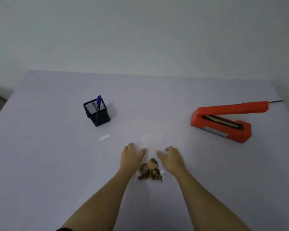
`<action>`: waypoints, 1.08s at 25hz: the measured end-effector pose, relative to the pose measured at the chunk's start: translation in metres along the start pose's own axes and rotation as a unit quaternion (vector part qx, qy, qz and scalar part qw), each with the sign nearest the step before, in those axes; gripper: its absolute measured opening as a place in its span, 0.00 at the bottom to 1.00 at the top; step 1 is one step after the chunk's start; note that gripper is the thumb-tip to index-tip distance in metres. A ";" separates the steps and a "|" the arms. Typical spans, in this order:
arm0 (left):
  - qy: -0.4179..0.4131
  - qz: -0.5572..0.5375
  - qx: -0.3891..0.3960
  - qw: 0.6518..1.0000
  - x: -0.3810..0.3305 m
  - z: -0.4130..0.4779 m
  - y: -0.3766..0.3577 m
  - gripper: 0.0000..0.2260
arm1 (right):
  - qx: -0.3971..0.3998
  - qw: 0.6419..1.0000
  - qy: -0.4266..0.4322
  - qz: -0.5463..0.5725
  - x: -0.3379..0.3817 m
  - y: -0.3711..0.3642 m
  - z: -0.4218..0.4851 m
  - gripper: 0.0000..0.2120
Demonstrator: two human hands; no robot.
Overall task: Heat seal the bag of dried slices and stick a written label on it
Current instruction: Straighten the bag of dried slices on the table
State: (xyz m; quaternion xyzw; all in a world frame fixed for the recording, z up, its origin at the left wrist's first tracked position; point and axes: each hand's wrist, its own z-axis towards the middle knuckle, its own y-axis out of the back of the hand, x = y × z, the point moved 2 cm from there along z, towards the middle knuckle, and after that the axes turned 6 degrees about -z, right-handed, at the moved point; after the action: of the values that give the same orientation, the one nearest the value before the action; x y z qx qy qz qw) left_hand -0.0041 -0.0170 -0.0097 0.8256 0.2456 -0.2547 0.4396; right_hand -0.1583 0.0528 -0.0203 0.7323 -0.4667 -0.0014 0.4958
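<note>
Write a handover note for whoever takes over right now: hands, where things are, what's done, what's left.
Left hand and right hand: either side of the bag of dried slices, fingers bent; grip unclear.
Bag: flat on the table, in front of the person.
Heat sealer: far right, arm raised, nothing in it.
Label: loose near the pen holder; pen stands inside.
Done: nothing visible. Left: seal, write label, stick it on.

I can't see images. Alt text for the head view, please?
A left hand and right hand flank a clear bag of dried slices on a pale table. A red heat sealer sits at right; a pen holder and white label at left.
</note>
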 end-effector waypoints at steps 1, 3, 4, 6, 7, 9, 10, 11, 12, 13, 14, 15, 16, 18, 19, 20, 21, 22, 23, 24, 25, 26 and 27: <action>0.015 -0.024 -0.006 1.000 0.002 0.001 -0.006 0.32 | -0.009 0.999 -0.006 0.038 0.000 -0.004 0.002 0.26; 0.029 -0.063 -0.022 0.997 0.006 0.001 -0.016 0.33 | -0.025 0.995 -0.016 0.097 0.001 -0.008 0.005 0.24; 0.030 -0.072 -0.023 0.997 0.006 0.000 -0.019 0.34 | -0.034 0.993 -0.020 0.110 0.003 -0.010 0.005 0.23; 0.032 -0.090 -0.029 0.995 0.008 0.002 -0.026 0.33 | -0.047 0.991 -0.026 0.124 0.001 -0.016 0.008 0.21; 0.030 -0.103 -0.031 0.994 0.009 0.004 -0.027 0.33 | -0.054 0.989 -0.027 0.134 -0.001 -0.017 0.010 0.19; 0.023 -0.127 -0.032 0.991 0.009 0.006 -0.030 0.31 | -0.068 0.986 -0.030 0.149 -0.003 -0.019 0.012 0.16; 0.019 -0.132 -0.035 0.990 0.009 0.006 -0.032 0.30 | -0.074 0.986 -0.026 0.149 -0.004 -0.019 0.013 0.14; 0.016 -0.132 -0.043 0.990 0.010 0.006 -0.033 0.29 | -0.080 0.986 -0.020 0.144 -0.005 -0.019 0.013 0.13; 0.015 -0.127 -0.052 0.990 0.010 0.006 -0.035 0.27 | -0.088 0.987 -0.015 0.131 -0.005 -0.020 0.013 0.12; 0.012 -0.120 -0.062 0.991 0.011 0.007 -0.036 0.25 | -0.098 0.988 -0.011 0.116 -0.006 -0.021 0.013 0.12; 0.007 -0.114 -0.070 0.991 0.012 0.007 -0.037 0.23 | -0.113 0.989 -0.007 0.096 -0.006 -0.022 0.013 0.12; -0.001 -0.111 -0.077 0.991 0.013 0.007 -0.039 0.21 | -0.129 0.989 -0.001 0.070 -0.006 -0.024 0.012 0.12; -0.007 -0.112 -0.083 0.990 0.014 0.007 -0.039 0.19 | -0.148 0.988 0.004 0.042 -0.004 -0.025 0.011 0.13; -0.022 -0.114 -0.094 0.989 0.016 0.007 -0.042 0.13 | -0.173 0.985 0.014 -0.014 0.001 -0.028 0.011 0.14; -0.031 -0.110 -0.101 0.988 0.017 0.007 -0.042 0.11 | -0.183 0.982 0.019 -0.041 0.002 -0.030 0.011 0.14; -0.041 -0.102 -0.107 0.988 0.018 0.006 -0.042 0.09 | -0.196 0.978 0.024 -0.065 0.003 -0.032 0.010 0.14; -0.049 -0.095 -0.113 0.988 0.019 0.006 -0.042 0.08 | -0.209 0.974 0.029 -0.083 0.004 -0.032 0.010 0.14; -0.055 -0.088 -0.117 0.988 0.020 0.007 -0.041 0.08 | -0.220 0.970 0.034 -0.093 0.004 -0.033 0.010 0.14; -0.062 -0.082 -0.120 0.987 0.020 0.008 -0.040 0.08 | -0.227 0.968 0.040 -0.097 0.003 -0.033 0.011 0.13; -0.070 -0.076 -0.124 0.987 0.020 0.008 -0.038 0.08 | -0.228 0.968 0.043 -0.098 0.003 -0.033 0.011 0.13; -0.077 -0.075 -0.126 0.986 0.020 0.008 -0.038 0.09 | -0.223 0.969 0.041 -0.097 0.002 -0.035 0.011 0.12; -0.078 -0.080 -0.128 0.985 0.020 0.008 -0.038 0.09 | -0.221 0.970 0.036 -0.093 0.002 -0.037 0.011 0.12; -0.075 -0.091 -0.127 0.985 0.020 0.009 -0.038 0.09 | -0.224 0.970 0.033 -0.085 0.002 -0.038 0.012 0.11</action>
State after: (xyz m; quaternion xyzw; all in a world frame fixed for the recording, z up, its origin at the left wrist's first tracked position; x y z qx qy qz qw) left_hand -0.0148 -0.0019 -0.0495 0.7157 0.3161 -0.3220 0.5330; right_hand -0.1367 0.0462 -0.0534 0.6394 -0.3738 -0.1240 0.6604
